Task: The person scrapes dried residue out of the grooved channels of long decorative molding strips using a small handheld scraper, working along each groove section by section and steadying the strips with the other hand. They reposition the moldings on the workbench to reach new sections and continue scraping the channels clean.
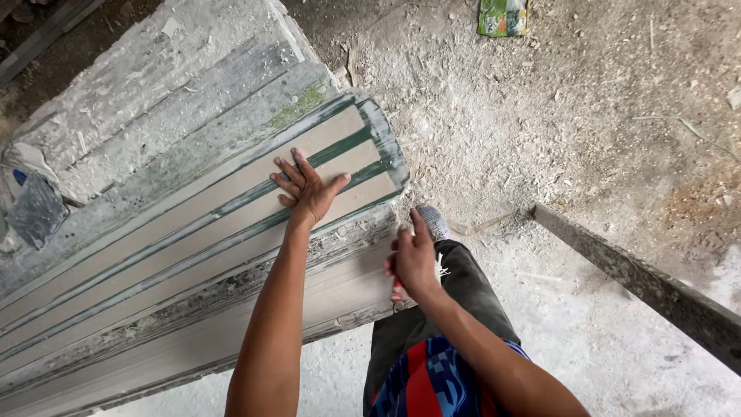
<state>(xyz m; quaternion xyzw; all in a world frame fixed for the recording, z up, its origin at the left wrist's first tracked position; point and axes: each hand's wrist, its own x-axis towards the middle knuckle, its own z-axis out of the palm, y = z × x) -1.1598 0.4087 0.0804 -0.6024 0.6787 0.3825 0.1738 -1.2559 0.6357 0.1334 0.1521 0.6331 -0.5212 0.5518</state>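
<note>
Two hands at work: left hand (309, 193) lies flat, fingers spread, on the long moulded plaster strip (193, 224) atop the bench (154, 100); keep it pressing evenly. Right hand (414, 259), near the strip's right end, is closed around a small red-handled tool (397, 289), possibly a scraper.

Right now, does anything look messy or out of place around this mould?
Yes. A crumpled green wrapper lies on the dusty floor, and the moulding bench is caked with crusted plaster along its edges.
</note>
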